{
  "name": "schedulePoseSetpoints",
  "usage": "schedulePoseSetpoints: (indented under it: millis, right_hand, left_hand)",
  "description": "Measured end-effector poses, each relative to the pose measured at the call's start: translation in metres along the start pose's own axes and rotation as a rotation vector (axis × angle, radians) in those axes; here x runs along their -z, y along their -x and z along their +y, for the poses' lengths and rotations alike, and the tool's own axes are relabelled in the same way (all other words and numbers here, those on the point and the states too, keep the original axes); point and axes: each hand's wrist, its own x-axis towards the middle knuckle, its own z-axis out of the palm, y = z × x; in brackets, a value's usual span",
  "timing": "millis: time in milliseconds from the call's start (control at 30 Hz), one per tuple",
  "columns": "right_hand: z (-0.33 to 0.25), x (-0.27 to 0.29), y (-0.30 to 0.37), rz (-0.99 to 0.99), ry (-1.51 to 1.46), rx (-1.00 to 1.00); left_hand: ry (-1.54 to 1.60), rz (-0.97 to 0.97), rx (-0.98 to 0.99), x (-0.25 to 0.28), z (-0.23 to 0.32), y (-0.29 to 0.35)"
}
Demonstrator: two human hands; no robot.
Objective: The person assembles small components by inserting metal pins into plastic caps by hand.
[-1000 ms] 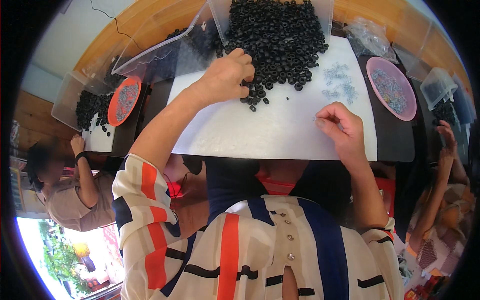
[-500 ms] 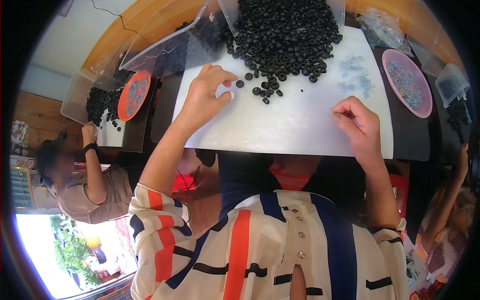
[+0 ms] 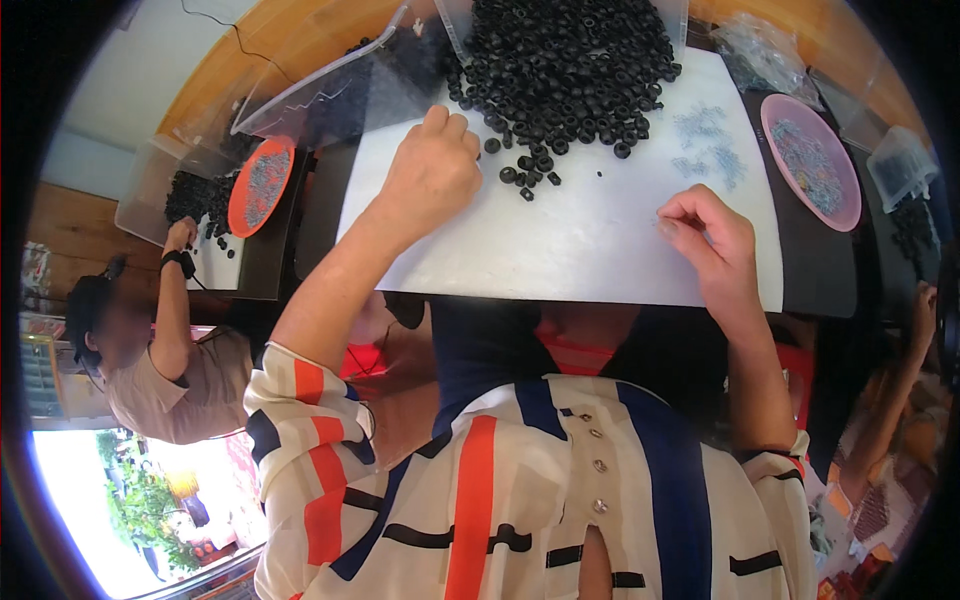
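1. Left hand [image 3: 435,160]: turned back-up, fingers curled; thumb and forefinger stood apart half a second ago. Grip hidden; cannot tell.
2. Right hand [image 3: 708,235]: thumb and forefinger pinched, as before; contents too small to tell.
3. Black rings [image 3: 570,90]: one heap, on white sheet [image 3: 560,265], beyond hands.
4. Bowls: two; pink bowl [image 3: 843,214], orange bowl [image 3: 236,212].

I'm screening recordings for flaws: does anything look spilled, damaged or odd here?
One small oddity: a tiny dark speck lies alone on the white sheet, apart from the pile of black parts; it's too small to identify. Loose parts near the pile look like ordinary strays. No damage stands out.
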Motion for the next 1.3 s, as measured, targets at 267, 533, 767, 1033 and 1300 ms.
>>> schedulePoseSetpoints:
  millis: [267,533,767,1033,1300]
  right_hand:
    - [-0.014,-0.015,-0.009,-0.05,0.014,0.165]
    - [-0.018,-0.028,-0.025,-0.036,-0.019,0.245]
    - [-0.024,-0.026,-0.026,-0.103,0.017,0.235]
    - [-0.025,-0.038,-0.017,-0.044,0.058,0.319]
    - [-0.031,-0.028,-0.013,-0.07,0.122,0.369]
  left_hand:
    - [1.012,-0.067,0.603,0.024,0.062,0.009]
    - [1.441,-0.091,0.692,0.026,0.123,0.005]
    - [1.76,-0.008,0.878,0.02,0.127,0.006]
    - [2.05,0.159,0.99,0.022,0.137,0.002]
    - [2.026,0.06,0.969,0.024,0.133,0.007]
